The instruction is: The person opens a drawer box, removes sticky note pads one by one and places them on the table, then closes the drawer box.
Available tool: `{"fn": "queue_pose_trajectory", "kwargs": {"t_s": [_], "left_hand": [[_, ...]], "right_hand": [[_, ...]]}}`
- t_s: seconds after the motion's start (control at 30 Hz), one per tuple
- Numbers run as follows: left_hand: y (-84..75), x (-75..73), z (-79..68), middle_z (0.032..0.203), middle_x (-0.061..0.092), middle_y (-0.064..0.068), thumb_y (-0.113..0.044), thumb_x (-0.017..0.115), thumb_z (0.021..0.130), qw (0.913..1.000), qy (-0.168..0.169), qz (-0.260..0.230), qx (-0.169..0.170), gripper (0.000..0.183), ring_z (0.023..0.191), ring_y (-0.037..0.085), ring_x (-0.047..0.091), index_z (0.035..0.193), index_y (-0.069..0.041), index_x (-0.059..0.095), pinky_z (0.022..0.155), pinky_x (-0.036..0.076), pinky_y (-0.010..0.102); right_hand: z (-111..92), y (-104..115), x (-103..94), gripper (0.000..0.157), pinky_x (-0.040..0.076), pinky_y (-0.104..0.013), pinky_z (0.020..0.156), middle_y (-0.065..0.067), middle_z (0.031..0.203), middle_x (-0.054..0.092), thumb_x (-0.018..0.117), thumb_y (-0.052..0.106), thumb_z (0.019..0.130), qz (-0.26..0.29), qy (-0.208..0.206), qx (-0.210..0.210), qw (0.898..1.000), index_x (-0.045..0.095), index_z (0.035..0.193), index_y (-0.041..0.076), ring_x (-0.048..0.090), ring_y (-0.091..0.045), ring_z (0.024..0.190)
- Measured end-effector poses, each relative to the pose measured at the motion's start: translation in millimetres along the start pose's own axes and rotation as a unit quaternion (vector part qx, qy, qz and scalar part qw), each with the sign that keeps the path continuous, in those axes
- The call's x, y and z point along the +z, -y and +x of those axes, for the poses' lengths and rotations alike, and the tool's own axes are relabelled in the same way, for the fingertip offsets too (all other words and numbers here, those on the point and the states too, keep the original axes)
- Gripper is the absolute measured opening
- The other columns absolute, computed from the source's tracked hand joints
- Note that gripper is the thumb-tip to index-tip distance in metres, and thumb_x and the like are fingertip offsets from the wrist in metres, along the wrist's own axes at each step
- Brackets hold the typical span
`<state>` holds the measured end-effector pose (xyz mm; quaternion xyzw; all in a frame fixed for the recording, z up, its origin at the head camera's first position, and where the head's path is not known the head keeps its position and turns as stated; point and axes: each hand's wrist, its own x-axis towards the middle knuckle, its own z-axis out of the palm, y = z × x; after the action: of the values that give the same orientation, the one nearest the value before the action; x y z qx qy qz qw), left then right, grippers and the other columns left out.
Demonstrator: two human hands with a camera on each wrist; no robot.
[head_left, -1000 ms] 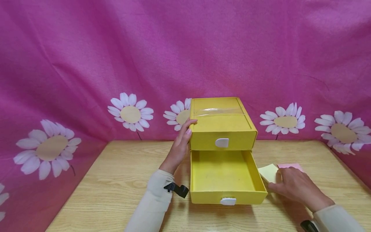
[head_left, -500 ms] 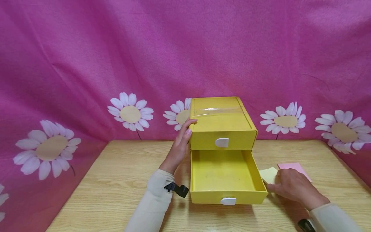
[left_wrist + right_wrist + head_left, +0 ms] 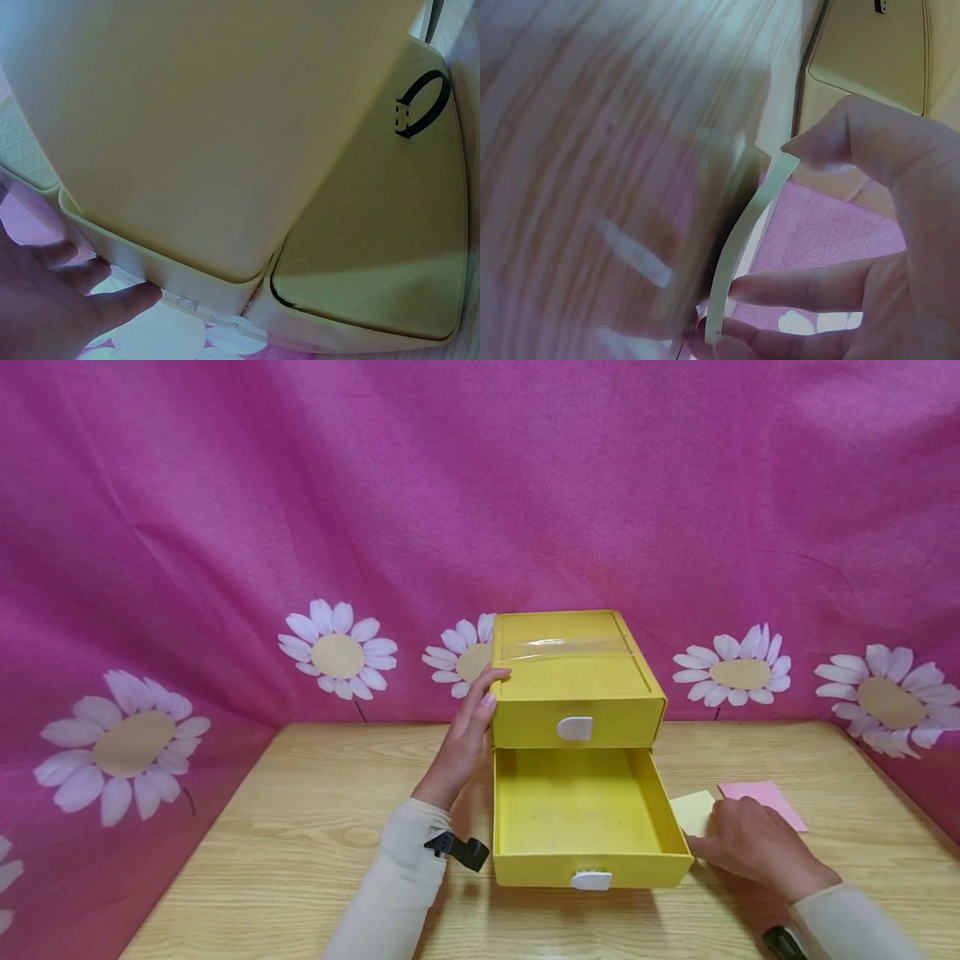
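Note:
A yellow two-drawer desktop box stands on the table, its lower drawer pulled out with a bare inside. My left hand rests against the left side of the upper part, fingertips at its top edge; the left wrist view shows those fingers extended along the box. To the right of the pulled-out drawer, my right hand pinches a pale yellow sticky note pad low over the table. Seen edge-on in the right wrist view, the pad bows slightly between thumb and fingers.
A pink sticky note pad lies on the wooden table just behind my right hand. Both drawers have white pull tabs. A magenta cloth with daisies hangs behind and at the sides.
My right hand has shifted slightly left and toward me with the yellow pad, uncovering more of the pink pad. The left hand and the box have stayed in place.

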<state>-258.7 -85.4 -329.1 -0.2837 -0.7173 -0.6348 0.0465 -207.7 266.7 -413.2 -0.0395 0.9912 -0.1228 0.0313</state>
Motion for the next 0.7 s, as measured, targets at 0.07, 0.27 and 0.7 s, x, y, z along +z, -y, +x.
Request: {"fn": "queue_pose_trajectory", "kwargs": {"t_s": [0.07,0.27,0.7], "left_hand": [[0.4,0.2,0.2,0.162,0.005,0.007,-0.025,0.028,0.105,1.0000,-0.002,-0.001,0.000,0.042,0.146,0.020,0.008,0.146,-0.015,0.033,0.112,0.019,0.055],[0.4,0.4,0.3,0.162,0.005,0.004,-0.026,0.028,0.105,1.0000,-0.003,0.001,-0.004,0.043,0.146,0.019,0.009,0.146,-0.016,0.033,0.113,0.019,0.053],[0.3,-0.2,0.3,0.162,0.006,0.007,-0.025,0.028,0.105,1.0000,-0.002,0.003,0.001,0.043,0.146,0.020,0.008,0.146,-0.014,0.033,0.114,0.017,0.052]], "right_hand": [[0.4,0.1,0.1,0.039,0.028,-0.029,0.049,0.001,0.051,0.038,0.067,0.037,0.079,0.000,0.003,0.001,1.000,0.049,0.052,0.014,0.038,-0.017,0.051],[0.7,0.8,1.6,0.041,0.026,-0.028,0.048,0.001,0.051,0.038,0.069,0.038,0.078,0.003,-0.003,0.001,1.000,0.048,0.051,0.014,0.037,-0.016,0.050],[-0.1,3.7,6.0,0.042,0.028,-0.031,0.045,-0.003,0.055,0.040,0.066,0.038,0.077,-0.019,-0.042,0.002,0.999,0.045,0.050,0.014,0.040,-0.020,0.051]]}}
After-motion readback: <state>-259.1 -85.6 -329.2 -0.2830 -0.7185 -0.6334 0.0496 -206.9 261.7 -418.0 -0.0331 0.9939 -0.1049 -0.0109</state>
